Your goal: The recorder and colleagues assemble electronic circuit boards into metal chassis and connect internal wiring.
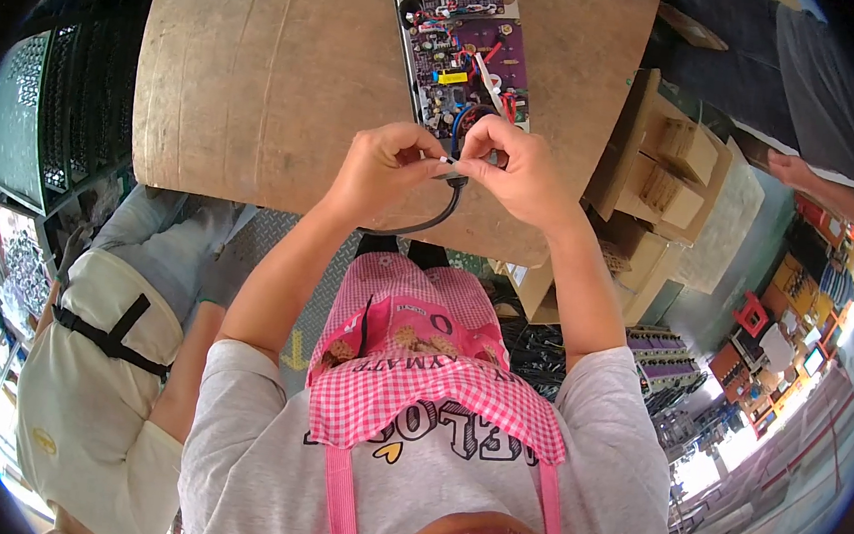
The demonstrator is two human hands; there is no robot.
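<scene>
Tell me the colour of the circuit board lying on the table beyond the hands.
Purple, as the head view shows: the circuit board sits in a grey tray.

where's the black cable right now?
In the head view, centre: the black cable is pinched between the left hand and right hand, just below the purple circuit board on the brown table.

An electronics workshop: circuit boards [469, 54], stacked cardboard boxes [671, 161], crowded parts shelves [807, 287].

circuit board [469, 54] cropped at top, cable [428, 222] end hidden by fingers [475, 165]
</scene>
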